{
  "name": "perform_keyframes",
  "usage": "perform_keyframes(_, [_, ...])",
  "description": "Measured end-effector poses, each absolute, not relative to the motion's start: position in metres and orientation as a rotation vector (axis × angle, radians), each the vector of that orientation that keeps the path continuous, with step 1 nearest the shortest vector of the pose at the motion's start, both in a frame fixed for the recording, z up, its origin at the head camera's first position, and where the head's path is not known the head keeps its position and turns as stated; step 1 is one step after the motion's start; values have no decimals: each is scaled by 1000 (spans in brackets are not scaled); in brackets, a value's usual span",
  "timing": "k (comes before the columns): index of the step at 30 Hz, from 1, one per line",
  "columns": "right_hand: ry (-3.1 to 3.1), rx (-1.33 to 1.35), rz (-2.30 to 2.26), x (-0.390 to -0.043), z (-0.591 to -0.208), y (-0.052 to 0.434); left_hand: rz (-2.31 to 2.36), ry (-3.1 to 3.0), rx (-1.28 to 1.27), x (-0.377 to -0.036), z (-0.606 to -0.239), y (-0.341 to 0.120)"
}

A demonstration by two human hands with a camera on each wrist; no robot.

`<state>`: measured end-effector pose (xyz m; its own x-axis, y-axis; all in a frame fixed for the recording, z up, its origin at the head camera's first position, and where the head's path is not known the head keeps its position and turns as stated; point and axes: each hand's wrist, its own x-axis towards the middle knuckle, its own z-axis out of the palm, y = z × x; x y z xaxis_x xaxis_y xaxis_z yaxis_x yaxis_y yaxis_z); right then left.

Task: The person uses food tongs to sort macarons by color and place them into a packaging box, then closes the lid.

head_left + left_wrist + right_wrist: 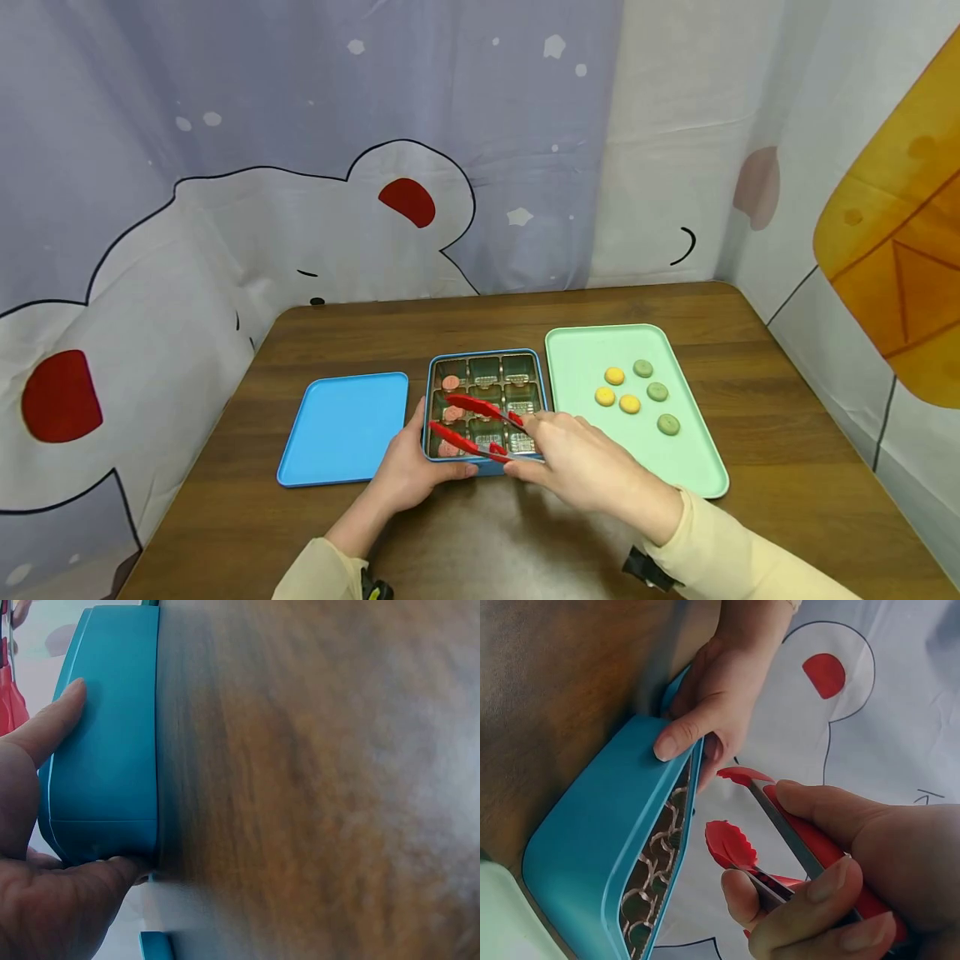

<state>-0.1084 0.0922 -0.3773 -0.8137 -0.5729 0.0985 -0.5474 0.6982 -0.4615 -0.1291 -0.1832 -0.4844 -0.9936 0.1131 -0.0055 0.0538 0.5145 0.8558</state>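
Note:
A blue tin point(491, 468) with a divided clear insert stands at mid-table. Its left column holds three pink macaron-like discs, one per compartment; the back one point(450, 382) shows best. My left hand point(408, 467) grips the tin's near left corner, the thumb point(64, 712) against the front wall and the other fingers round the side. In my right hand point(581, 458) are red-tipped tongs point(802, 832), held over the tin. The tong tips are spread apart with nothing between them in the right wrist view. Tongs and hand partly cover the front compartments.
Right of the tin, a pale green tray point(585, 346) carries three yellow discs point(630, 404) and three green discs point(657, 391). To the left lies a flat blue lid point(345, 429). A printed curtain point(525, 150) hangs behind the wooden table point(750, 367).

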Motion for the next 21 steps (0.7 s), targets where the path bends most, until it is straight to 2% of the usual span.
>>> perform_keyframes(12, [2907, -832, -791, -118, -371, 124, 1554, 2640, 147, -129, -483, -184])
perform_keyframes(21, [2948, -620, -808, -132, -372, 170, 1549, 2641, 142, -127, -483, -184])
